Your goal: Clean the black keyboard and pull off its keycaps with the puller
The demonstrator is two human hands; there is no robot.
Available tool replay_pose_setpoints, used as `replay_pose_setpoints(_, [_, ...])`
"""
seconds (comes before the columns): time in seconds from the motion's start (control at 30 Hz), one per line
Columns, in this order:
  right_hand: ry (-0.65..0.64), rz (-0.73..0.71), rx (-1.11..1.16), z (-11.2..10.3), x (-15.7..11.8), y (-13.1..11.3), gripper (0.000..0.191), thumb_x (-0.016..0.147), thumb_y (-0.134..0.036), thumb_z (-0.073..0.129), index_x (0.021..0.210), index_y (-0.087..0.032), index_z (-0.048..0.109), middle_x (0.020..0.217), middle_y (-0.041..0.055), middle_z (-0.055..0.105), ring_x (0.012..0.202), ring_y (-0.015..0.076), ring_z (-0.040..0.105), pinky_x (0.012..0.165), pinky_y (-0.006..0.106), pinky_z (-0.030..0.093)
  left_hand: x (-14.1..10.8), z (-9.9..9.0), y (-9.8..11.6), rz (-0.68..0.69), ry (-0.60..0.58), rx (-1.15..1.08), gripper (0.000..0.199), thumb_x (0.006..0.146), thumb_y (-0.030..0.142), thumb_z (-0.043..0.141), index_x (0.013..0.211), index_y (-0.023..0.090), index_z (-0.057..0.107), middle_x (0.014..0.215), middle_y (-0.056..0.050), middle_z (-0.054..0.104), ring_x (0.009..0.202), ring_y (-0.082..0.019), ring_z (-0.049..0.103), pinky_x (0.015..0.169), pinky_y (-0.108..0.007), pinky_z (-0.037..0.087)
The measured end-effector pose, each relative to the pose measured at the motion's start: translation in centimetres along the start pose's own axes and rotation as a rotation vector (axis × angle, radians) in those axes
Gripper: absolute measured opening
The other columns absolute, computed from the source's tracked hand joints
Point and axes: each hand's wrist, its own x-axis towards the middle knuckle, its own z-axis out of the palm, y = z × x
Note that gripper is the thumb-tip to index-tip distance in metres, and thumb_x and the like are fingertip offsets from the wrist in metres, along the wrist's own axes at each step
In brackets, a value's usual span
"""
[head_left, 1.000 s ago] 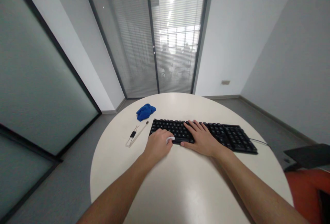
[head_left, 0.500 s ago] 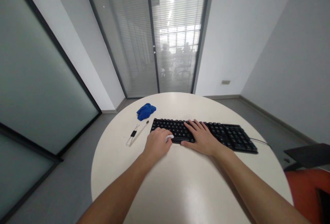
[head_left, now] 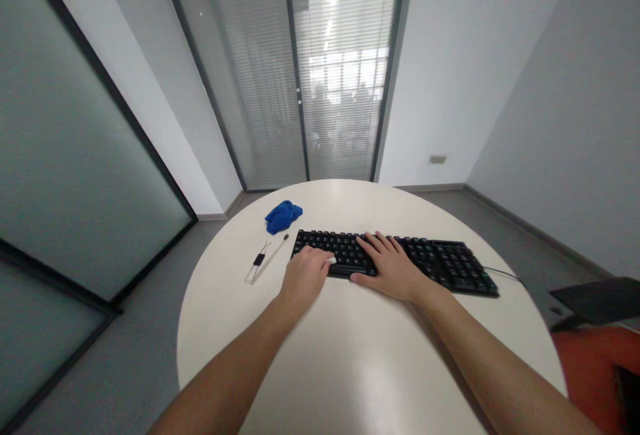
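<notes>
A black keyboard (head_left: 455,267) lies across the round white table. My left hand (head_left: 306,275) is closed on a small white object (head_left: 331,260), mostly hidden by the fingers, over the keyboard's left part. Flat across the middle keys rests my right hand (head_left: 393,267), fingers spread, with the thumb at the front edge. A crumpled blue cloth (head_left: 283,216) is beyond the keyboard's left end. Left of the keyboard lie a thin pale brush (head_left: 270,259) with a dark tip and a black binder clip (head_left: 259,259) with wire handles.
The keyboard's cable (head_left: 505,274) runs off to the right over the table (head_left: 215,328). A red and black chair (head_left: 587,361) stands at the right edge. Glass panels with blinds and white walls are behind the table.
My left hand has shifted very slightly with the white object, which shows less between its fingers. My right hand stays in place on the keyboard.
</notes>
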Motion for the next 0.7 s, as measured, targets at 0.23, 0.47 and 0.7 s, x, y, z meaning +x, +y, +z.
replay_pose_setpoints(0.23, [-0.005, 0.004, 0.004, -0.1, 0.0, -0.1, 0.101, 0.080, -0.084, 0.040, 0.154, -0.017, 0.033, 0.159, 0.0147, 0.029, 0.147, 0.0388, 0.021, 0.119, 0.057, 0.018, -0.1, 0.5, 0.0, 0.028, 0.037, 0.020, 0.020, 0.093, 0.018, 0.058, 0.108, 0.021, 0.071, 0.105, -0.003, 0.074, 0.099, -0.022, 0.061, 0.088, -0.036, 0.049])
replay_pose_setpoints(0.47, [-0.005, 0.006, 0.016, -0.1, -0.1, 0.0, 0.100, 0.080, -0.083, 0.041, 0.154, -0.017, 0.033, 0.159, 0.0148, 0.030, 0.147, 0.0390, 0.021, 0.119, 0.057, 0.018, 0.1, 1.0, 1.1, 0.089, 0.032, 0.050, 0.018, 0.092, 0.018, 0.059, 0.105, 0.020, 0.072, 0.097, -0.004, 0.073, 0.096, -0.022, 0.060, 0.086, -0.035, 0.048])
replay_pose_setpoints(0.7, [-0.006, 0.004, 0.029, -0.1, -0.2, 0.0, 0.101, 0.079, -0.084, 0.041, 0.154, -0.017, 0.033, 0.159, 0.0147, 0.028, 0.147, 0.0394, 0.020, 0.119, 0.057, 0.018, 0.0, 1.6, 1.0, 0.108, 0.073, 0.051, 0.019, 0.093, 0.018, 0.060, 0.108, 0.019, 0.071, 0.098, -0.005, 0.073, 0.096, -0.022, 0.060, 0.085, -0.037, 0.047])
